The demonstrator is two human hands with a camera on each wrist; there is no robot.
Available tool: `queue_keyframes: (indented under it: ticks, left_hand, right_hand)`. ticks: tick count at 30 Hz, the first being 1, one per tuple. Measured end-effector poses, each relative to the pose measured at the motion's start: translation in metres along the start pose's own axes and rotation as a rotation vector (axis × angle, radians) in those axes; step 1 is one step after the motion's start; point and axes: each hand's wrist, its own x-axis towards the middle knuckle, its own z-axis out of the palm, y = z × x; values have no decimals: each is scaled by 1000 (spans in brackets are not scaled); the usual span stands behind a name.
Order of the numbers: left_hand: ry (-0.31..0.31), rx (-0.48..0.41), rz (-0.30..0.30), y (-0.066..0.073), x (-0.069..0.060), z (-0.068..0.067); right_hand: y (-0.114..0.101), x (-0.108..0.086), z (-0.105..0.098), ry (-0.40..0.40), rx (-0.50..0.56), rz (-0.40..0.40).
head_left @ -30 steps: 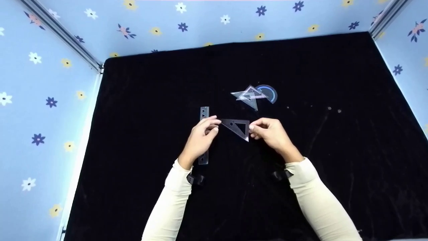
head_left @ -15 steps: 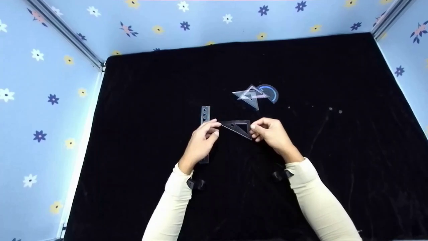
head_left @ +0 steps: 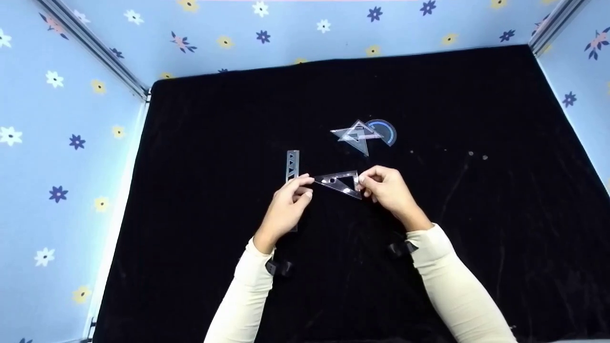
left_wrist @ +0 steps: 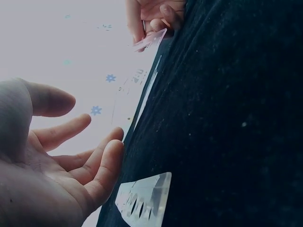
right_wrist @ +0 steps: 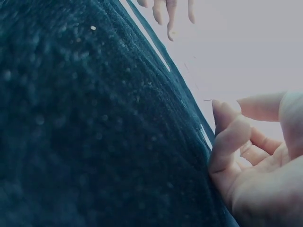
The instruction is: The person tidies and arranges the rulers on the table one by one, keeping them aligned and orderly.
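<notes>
A clear set square [head_left: 333, 180] with a triangular cut-out is pinched at its short right side between thumb and fingers of my right hand [head_left: 391, 193]. Its pointed left corner meets the fingertips of my left hand [head_left: 286, 205], whose thumb stands apart from the fingers. Beneath the left hand lies a clear ruler [head_left: 292, 164] with triangular holes, partly covered. In the left wrist view the left hand [left_wrist: 71, 151] has loosely bent fingers, and the ruler [left_wrist: 147, 198] lies below them. The right wrist view shows the right hand [right_wrist: 255, 151] pinching; the set square is hard to make out there.
Farther back on the black cloth [head_left: 214, 133] lie two overlapping clear set squares [head_left: 360, 146], with a protractor [head_left: 390, 131] bearing a blue arc at their right. Flower-patterned walls [head_left: 295, 28] stand behind and at both sides. Small pale specks [head_left: 484, 157] dot the cloth at right.
The held set square has tilted and now catches light on its face. My left hand has shifted slightly towards me, showing more of the ruler's far end. The right hand keeps its pinch.
</notes>
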Motion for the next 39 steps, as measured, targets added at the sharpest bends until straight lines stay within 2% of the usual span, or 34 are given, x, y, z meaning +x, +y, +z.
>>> queue_keyframes:
  ticks: [8,11,15,18,20,21,24,29,35,39]
  left_hand:
    - [-10,-80,-13,0,-11,-3]
    - [-21,-75,-28,4,-14,-2]
    - [-38,-71,-39,22,-18,-6]
    - [-50,-108,-46,37,-22,-11]
    - [-61,-141,-57,42,-24,-14]
    - [-67,-152,-64,41,-24,-14]
    - [-75,-171,-87,27,-24,-13]
    - [-86,-143,-138,2,-24,-9]
    - [-123,-73,-166,-5,-29,-11]
    - [-147,-50,-183,-4,-29,-13]
  right_hand:
    - [0,-1,1,16,-76,-13]
    - [0,-1,2,25,-106,-25]
    - [-1,0,2,34,-149,-55]
    - [-1,0,2,38,-183,-68]
    - [-2,0,2,39,-202,-68]
    - [-2,0,2,41,-213,-67]
    - [-3,-1,2,44,-245,-71]
    - [-1,-5,4,44,-268,-80]
    - [1,-11,7,37,-310,-90]
    - [-1,-11,8,20,-335,-104]
